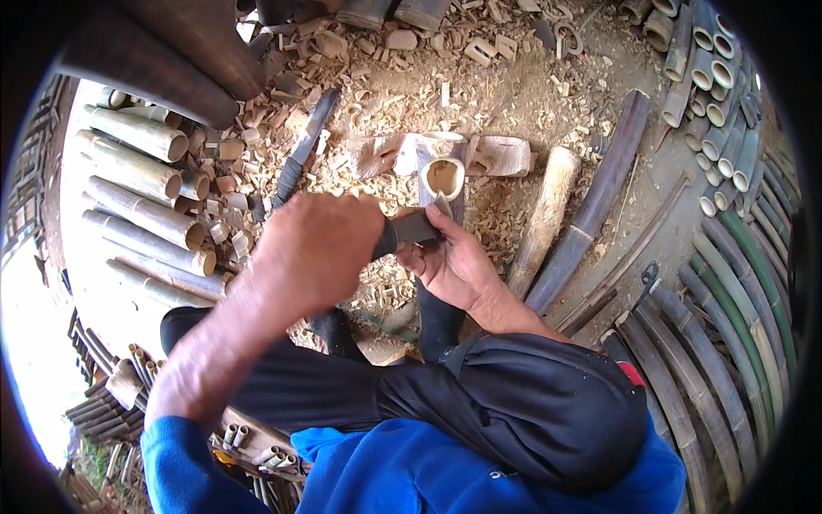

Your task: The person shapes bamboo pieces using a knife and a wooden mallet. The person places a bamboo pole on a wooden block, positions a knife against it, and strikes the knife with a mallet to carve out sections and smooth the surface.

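My left hand (318,244), in a blue sleeve, is closed round the dark wrapped handle of a short knife. The knife's broad grey blade (416,229) points right. At its tip, my right hand (454,270) has its thumb and fingers closed on the blade end; a small grey edge shows beside the thumb, and I cannot tell if it is a separate piece. Just beyond my hands, a bamboo section (443,177) with an opening cut in its side leans against a carved wooden block (503,157). A long knife (306,141) with a wrapped handle lies to the left.
Wood shavings (505,86) cover the ground. Cut bamboo tubes (141,176) lie in a row at left. A pale pole (548,206) and a dark bamboo pole (591,218) lie at right. Stacked bamboo poles (728,343) fill the far right. My bent knee (556,403) is near.
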Tool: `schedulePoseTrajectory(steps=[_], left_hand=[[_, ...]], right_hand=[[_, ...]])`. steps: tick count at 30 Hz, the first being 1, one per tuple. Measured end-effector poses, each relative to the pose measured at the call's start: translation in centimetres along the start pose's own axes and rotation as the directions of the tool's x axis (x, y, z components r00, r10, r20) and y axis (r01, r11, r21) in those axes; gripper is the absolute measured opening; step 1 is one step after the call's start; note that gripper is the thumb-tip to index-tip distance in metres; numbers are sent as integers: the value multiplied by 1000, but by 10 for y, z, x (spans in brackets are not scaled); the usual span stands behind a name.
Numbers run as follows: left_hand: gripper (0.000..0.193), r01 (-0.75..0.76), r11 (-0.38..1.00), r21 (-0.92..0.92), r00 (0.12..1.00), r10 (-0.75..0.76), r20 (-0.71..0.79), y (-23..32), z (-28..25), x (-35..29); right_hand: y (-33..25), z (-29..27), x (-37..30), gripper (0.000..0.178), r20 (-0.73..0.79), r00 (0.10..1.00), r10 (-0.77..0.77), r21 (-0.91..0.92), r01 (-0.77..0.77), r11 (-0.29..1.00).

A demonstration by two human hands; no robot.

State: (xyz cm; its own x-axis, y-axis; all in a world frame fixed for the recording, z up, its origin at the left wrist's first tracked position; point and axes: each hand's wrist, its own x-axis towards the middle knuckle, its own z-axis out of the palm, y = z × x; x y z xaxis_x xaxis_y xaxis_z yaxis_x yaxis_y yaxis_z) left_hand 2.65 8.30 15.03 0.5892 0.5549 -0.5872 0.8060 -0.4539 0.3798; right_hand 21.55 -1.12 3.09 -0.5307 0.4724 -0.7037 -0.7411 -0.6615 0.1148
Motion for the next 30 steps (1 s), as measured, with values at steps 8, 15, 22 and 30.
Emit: schedulePoseTrajectory(steps=[8, 15, 22, 30], left_hand=[[59, 144, 790, -597, 971, -230, -70, 48, 138, -15], [74, 259, 121, -958, 895, -402, 191, 123, 161, 27], [52, 167, 39, -985, 814, -570, 115, 60, 182, -21], [23, 526, 731, -435, 779, -619, -98, 12, 31, -17]], right_hand=[[-56, -5, -6, 29, -193, 979, 66, -600, -171, 781], [-81, 11, -12, 31, -343, 926, -155, -930, -312, 195], [-35, 26, 16, 24, -244, 968, -60, -837, -180, 517], [-33, 22, 20, 24, 94, 994, -57, -272, 81, 959]])
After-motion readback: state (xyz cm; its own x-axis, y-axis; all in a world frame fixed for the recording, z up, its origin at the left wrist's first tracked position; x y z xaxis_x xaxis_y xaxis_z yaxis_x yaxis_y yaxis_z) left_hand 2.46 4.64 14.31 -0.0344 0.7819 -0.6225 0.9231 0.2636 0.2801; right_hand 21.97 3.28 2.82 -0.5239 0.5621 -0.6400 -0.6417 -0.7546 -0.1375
